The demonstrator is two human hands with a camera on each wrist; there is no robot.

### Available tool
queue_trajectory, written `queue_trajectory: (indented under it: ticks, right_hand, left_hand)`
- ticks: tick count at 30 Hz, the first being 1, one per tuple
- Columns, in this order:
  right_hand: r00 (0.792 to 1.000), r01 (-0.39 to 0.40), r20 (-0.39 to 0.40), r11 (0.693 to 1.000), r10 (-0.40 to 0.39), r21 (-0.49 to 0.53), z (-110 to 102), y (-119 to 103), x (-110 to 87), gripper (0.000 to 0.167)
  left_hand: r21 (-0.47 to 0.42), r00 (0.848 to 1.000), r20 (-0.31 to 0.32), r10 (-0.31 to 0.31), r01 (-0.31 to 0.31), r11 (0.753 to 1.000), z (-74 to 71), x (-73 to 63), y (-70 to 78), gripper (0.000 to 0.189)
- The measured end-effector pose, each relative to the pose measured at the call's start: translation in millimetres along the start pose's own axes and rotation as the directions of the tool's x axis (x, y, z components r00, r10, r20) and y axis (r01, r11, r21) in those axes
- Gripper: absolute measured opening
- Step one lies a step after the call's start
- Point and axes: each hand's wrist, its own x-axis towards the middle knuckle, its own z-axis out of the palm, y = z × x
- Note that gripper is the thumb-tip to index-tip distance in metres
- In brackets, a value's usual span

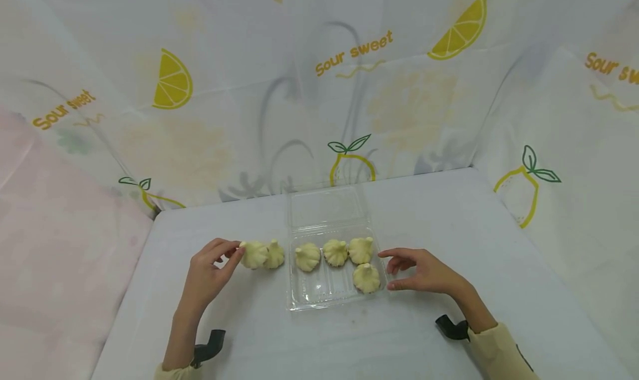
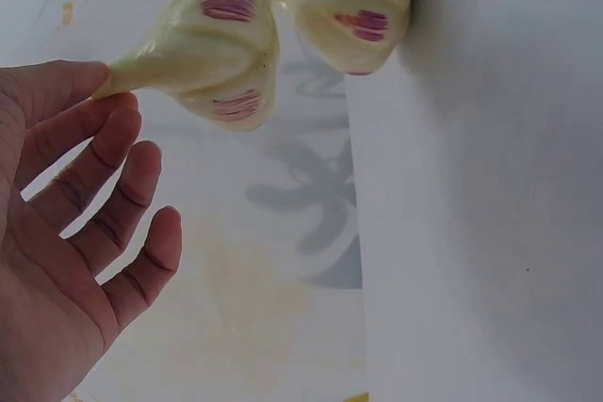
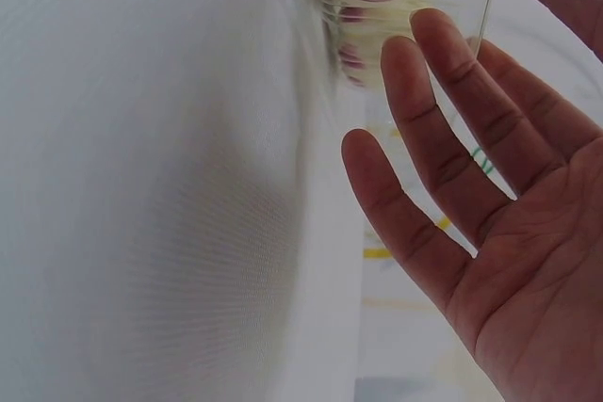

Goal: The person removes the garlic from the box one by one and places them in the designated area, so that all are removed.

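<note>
Pinching, left hand (image 1: 207, 273): thumb and forefinger on the stem of one garlic bulb (image 1: 255, 256), above the left half of the tabletop (image 1: 449, 213). Second bulb (image 1: 275, 255), just beside it. Clear plastic container (image 1: 319, 285), mid-tabletop, lid (image 1: 325, 208) open toward the back edge. Inside: three bulbs (image 1: 335, 253) in a row; fourth bulb (image 1: 366, 279) before the rightmost. Right hand (image 1: 424, 270), at the container's right wall: fingers loosely spread, thumb apart.
</note>
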Motion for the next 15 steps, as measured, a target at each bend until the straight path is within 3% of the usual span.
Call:
queue_trajectory:
  ticks: [15]
  right_hand:
    - [1.0, -0.002, -0.008, 1.0, 0.002, 0.003, 0.6, 1.4, -1.1, 0.063]
  left_hand:
    - [0.073, 1.0, -0.011, -0.012, 0.013, 0.997, -0.5, -4.9, -15.3, 0.015]
